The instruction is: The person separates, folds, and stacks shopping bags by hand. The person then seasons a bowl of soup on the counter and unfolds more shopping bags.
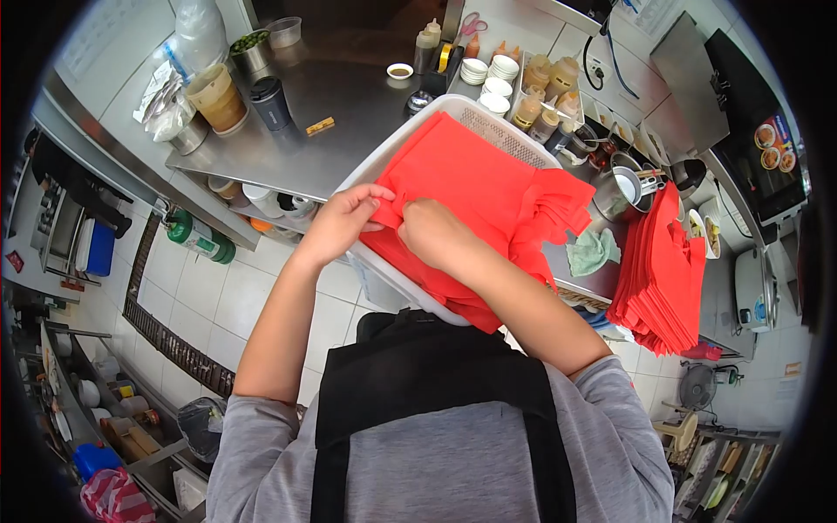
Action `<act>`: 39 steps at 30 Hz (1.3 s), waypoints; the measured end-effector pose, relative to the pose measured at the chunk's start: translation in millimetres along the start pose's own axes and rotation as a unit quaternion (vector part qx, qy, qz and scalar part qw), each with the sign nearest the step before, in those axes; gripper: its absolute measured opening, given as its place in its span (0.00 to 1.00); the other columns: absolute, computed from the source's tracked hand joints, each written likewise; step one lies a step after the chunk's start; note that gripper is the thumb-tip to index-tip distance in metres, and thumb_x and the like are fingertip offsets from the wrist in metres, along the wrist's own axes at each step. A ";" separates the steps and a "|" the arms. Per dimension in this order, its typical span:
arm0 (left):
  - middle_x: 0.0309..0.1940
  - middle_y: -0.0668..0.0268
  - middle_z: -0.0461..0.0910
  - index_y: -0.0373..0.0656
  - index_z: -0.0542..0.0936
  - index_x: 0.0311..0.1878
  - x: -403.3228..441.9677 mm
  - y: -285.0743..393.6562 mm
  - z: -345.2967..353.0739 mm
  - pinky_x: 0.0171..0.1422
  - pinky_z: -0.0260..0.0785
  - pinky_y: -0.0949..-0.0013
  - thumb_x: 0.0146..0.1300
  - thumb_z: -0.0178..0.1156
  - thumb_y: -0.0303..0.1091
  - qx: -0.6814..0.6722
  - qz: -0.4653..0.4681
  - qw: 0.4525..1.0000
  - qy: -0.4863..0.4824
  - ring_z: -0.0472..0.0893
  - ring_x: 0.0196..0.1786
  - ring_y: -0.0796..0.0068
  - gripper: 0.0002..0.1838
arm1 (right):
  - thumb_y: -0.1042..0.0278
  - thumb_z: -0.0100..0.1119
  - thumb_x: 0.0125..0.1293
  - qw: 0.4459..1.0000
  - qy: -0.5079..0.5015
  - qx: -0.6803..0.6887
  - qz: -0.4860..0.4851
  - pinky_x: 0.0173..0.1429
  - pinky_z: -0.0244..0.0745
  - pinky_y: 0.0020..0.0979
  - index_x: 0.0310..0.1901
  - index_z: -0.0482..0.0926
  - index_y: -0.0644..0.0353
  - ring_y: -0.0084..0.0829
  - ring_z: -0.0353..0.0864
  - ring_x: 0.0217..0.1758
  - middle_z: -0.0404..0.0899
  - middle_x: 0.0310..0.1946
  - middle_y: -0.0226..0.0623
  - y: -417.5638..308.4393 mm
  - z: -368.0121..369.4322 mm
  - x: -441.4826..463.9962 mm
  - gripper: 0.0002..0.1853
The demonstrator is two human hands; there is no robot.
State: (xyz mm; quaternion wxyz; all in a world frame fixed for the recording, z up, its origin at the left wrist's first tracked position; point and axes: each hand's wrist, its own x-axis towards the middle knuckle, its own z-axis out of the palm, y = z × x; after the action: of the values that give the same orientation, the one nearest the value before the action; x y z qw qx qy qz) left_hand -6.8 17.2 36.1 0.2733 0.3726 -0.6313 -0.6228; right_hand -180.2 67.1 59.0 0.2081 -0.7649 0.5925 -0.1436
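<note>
Bare forearms [292, 314] angled inward, left hand [347, 218] and right hand [434, 235] close together, fingers [372, 191] bent.

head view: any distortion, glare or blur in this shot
head view: strong wide-angle distortion, black corners and outlines curving near the rim; head view: soft sheen on the steel counter, nothing blinding; head view: left hand and right hand show no obvious motion blur, though the vivid red cloth hides its fine texture.
</note>
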 end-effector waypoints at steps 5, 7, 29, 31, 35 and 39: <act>0.49 0.70 0.77 0.42 0.77 0.56 -19.9 26.5 11.7 0.57 0.70 0.72 0.64 0.51 0.20 -0.067 0.085 0.991 -0.078 0.75 0.48 0.83 0.18 | 0.74 0.49 0.59 0.997 0.043 0.037 -0.060 0.46 0.73 0.47 0.33 0.75 0.73 0.54 0.78 0.39 0.77 0.33 0.58 22.9 -22.7 -20.3 0.09; 0.52 0.68 0.76 0.43 0.79 0.54 -23.9 42.0 17.8 0.58 0.68 0.71 0.63 0.52 0.19 0.058 0.044 0.996 -0.056 0.75 0.51 0.81 0.18 | 0.72 0.50 0.59 0.989 0.091 0.094 -0.076 0.45 0.72 0.47 0.33 0.73 0.73 0.56 0.77 0.37 0.77 0.32 0.58 23.7 -29.3 -34.9 0.09; 0.36 0.58 0.81 0.37 0.82 0.41 -20.7 143.6 74.5 0.43 0.73 0.67 0.60 0.62 0.28 0.291 0.413 0.862 -0.032 0.81 0.38 0.62 0.07 | 0.74 0.61 0.58 0.931 0.347 0.063 -0.091 0.46 0.73 0.43 0.44 0.75 0.64 0.48 0.78 0.42 0.78 0.39 0.46 0.5 -101.6 -113.1 0.12; 0.37 0.58 0.84 0.35 0.84 0.42 -25.7 163.9 77.5 0.45 0.73 0.72 0.62 0.61 0.26 0.216 0.361 0.907 -0.042 0.83 0.40 0.70 0.08 | 0.75 0.62 0.57 0.918 0.379 0.035 -0.110 0.44 0.73 0.42 0.46 0.75 0.62 0.47 0.78 0.41 0.79 0.38 0.45 -6.1 -121.5 -115.8 0.14; 0.38 0.61 0.85 0.34 0.84 0.42 -22.9 185.8 87.5 0.47 0.73 0.74 0.61 0.62 0.21 0.092 0.352 0.930 -0.057 0.82 0.39 0.77 0.07 | 0.78 0.64 0.53 0.828 0.517 0.009 -0.216 0.38 0.74 0.38 0.49 0.75 0.57 0.42 0.80 0.36 0.79 0.35 0.39 -13.1 -144.2 -114.8 0.20; 0.37 0.63 0.85 0.33 0.83 0.44 -27.0 203.1 115.7 0.47 0.74 0.79 0.62 0.60 0.18 -0.039 0.307 0.948 -0.073 0.82 0.40 0.81 0.08 | 0.79 0.65 0.51 0.795 0.545 0.017 -0.265 0.34 0.74 0.35 0.48 0.76 0.55 0.39 0.80 0.32 0.79 0.33 0.38 -0.5 -158.3 -124.2 0.20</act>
State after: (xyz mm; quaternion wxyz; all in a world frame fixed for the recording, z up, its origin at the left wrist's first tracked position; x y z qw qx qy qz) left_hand -111.3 95.6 231.8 0.4190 0.1037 -0.7082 -0.5587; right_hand -285.4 163.7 200.6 -0.1822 -0.6838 0.3793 -0.5961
